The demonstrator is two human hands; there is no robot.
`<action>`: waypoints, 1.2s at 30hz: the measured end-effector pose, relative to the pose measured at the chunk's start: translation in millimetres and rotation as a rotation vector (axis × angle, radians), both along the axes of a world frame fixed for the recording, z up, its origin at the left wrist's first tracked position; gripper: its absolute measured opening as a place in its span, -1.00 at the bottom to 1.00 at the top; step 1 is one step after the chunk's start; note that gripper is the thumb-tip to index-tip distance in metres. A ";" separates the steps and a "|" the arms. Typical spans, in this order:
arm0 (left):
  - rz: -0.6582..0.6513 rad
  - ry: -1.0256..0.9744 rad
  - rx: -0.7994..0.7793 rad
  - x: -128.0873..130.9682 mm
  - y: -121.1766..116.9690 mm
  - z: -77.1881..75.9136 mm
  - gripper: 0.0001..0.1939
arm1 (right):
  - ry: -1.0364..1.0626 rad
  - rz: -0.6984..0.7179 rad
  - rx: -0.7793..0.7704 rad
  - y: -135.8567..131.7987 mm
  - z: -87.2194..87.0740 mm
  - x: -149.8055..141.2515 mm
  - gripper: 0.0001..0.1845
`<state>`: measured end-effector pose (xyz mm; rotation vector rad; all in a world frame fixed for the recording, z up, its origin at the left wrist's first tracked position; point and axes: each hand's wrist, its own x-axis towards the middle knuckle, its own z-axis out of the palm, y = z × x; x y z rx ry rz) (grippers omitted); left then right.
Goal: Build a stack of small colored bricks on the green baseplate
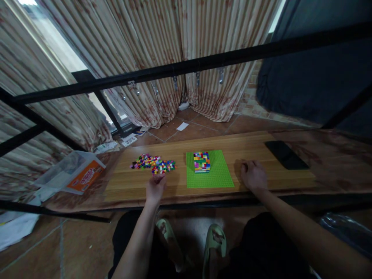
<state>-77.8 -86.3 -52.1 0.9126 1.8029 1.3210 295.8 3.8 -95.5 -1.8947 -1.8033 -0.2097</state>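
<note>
My left hand (156, 188) is at the near edge of a pile of small loose toy bricks (163, 166) in many colours. Its fingers are pressed together, and whatever may be between them is too small to make out. A block built from multicoloured bricks (201, 162) stands on a green baseplate (216, 176), left of the plate's middle. To the right of the plate, my right hand (254, 176) rests on the wooden board (177, 190) with its fingers curled in. Nothing shows in it, and it is apart from the baseplate.
A black phone-like slab (286, 155) lies at the board's right end. Left of the board sits a clear plastic box (68, 170) with an orange label. A black metal bar (192, 66) crosses beyond the board, before striped curtains (139, 42).
</note>
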 end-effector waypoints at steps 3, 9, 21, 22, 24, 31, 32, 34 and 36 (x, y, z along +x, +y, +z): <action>0.084 0.120 -0.029 -21.3 -15.1 -9.9 -0.85 | -0.007 -0.008 -0.020 0.3 -1.9 1.4 -0.64; 0.043 0.501 -0.144 -25.8 -3.6 -8.3 -0.80 | -0.041 0.010 0.002 0.8 -3.6 3.7 -0.64; -0.003 0.832 -0.277 -14.8 10.5 -3.6 -0.80 | -0.040 0.031 0.032 2.0 -6.0 5.9 -0.64; -0.001 0.825 -0.261 -14.7 9.6 -3.4 -0.81 | -0.041 0.033 0.026 2.2 -6.0 6.0 -0.64; -0.001 0.781 -0.206 -12.6 7.5 -3.7 -0.83 | -0.040 0.031 0.013 2.1 -5.5 5.6 -0.65; -0.197 0.448 0.193 27.9 10.8 9.5 -0.83 | -0.047 -0.009 0.008 1.1 -1.0 0.4 -0.67; -0.241 0.439 0.234 36.5 13.4 15.9 -0.83 | -0.038 -0.012 0.008 1.1 -0.4 -0.2 -0.68; -0.330 0.482 0.283 52.9 19.7 30.8 -0.86 | -0.018 0.002 0.004 1.1 0.8 -1.0 -0.69; -0.406 0.578 0.299 67.2 27.0 46.3 -0.85 | -0.003 0.011 -0.008 0.9 2.3 -1.5 -0.69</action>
